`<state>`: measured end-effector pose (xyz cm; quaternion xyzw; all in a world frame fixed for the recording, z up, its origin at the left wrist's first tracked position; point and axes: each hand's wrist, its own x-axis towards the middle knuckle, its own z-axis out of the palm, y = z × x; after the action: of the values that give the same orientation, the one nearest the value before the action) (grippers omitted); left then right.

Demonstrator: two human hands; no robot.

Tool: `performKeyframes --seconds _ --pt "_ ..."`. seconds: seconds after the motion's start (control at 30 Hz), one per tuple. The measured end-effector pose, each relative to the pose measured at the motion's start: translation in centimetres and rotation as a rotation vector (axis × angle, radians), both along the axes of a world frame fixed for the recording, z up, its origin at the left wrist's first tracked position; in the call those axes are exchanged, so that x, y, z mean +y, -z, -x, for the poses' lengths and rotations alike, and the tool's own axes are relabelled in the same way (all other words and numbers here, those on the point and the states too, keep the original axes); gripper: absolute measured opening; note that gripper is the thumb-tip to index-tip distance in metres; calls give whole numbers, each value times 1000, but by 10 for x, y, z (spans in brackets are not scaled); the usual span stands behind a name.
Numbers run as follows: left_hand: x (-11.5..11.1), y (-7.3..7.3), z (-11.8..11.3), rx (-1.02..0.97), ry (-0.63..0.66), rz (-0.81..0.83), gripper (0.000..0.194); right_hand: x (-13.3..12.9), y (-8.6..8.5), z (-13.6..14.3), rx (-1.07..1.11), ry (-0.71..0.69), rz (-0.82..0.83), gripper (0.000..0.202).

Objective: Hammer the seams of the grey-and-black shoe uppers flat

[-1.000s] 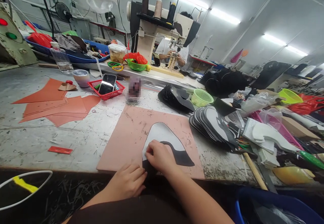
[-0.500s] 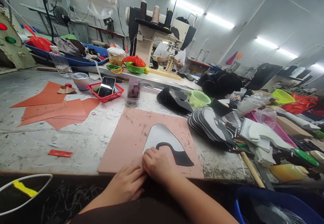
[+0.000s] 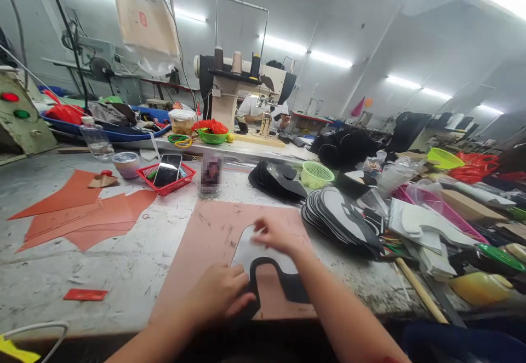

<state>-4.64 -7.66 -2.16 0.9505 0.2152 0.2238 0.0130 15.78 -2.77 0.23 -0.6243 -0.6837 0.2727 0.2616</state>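
Observation:
A curved, arch-shaped cut piece (image 3: 267,249), pale grey with a black band along its inner edge, lies flat on the pink board (image 3: 197,253). My left hand (image 3: 222,292) rests at the piece's left leg, thumb apart from the bent fingers, with nothing seen in its grip. Over the upper end of the piece is my right hand (image 3: 273,235), its fingers apart and partly blurred; whether they touch the surface I cannot tell. To the right of the board lies a fanned stack of similar grey and black pieces (image 3: 337,218).
Black pieces (image 3: 275,179) lie behind the board near a green basket (image 3: 317,174). Orange sheets (image 3: 82,215), a red basket (image 3: 166,182) holding a phone and a cup (image 3: 126,165) are leftward. A wooden handle (image 3: 421,289) lies rightward. A person sits behind the sewing machine (image 3: 230,89).
My hands were close together at the lower left edge of the piece and have separated. The right moved up over the piece; its left leg now shows more. The camera view has tilted up.

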Motion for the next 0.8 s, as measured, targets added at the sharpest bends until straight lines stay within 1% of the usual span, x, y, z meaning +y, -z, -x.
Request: performKeyframes --seconds 0.03,0.07,0.13,0.2,0.23,0.3,0.37,0.47,0.53,0.6,0.67,0.73,0.8 --pt "8 1 -7 -64 -26 -18 20 -8 5 9 -27 -53 -1 25" --pt "16 5 -14 -122 -54 -35 22 -15 11 18 -59 -92 -9 26" --pt "26 15 -25 -186 -95 -58 25 -23 23 32 -122 -132 -21 17" --pt "31 28 -30 -204 -113 -79 26 -19 32 35 -174 -143 -25 9" --pt "31 33 -30 -196 -118 -99 29 -14 34 33 -197 -140 -28 8" --pt "31 40 -29 -108 -134 -122 41 0 35 21 -243 -104 -47 10" --pt "30 39 -26 73 -157 -73 50 14 32 2 -289 -13 -77 13" --pt "30 28 -26 332 -210 106 50 23 23 -33 -343 179 -118 16" --pt "30 18 -29 413 -237 186 50 16 18 -57 -367 295 -131 20" --pt "30 10 -32 444 -242 215 51 -5 18 -79 -385 373 -137 21" --pt "32 7 -35 450 -244 205 51 -41 26 -98 -403 419 -147 20" --pt "37 11 -35 438 -244 168 51 -93 45 -113 -418 423 -198 21" --pt "45 21 -33 394 -232 119 49 -154 75 -122 -415 335 -351 28"
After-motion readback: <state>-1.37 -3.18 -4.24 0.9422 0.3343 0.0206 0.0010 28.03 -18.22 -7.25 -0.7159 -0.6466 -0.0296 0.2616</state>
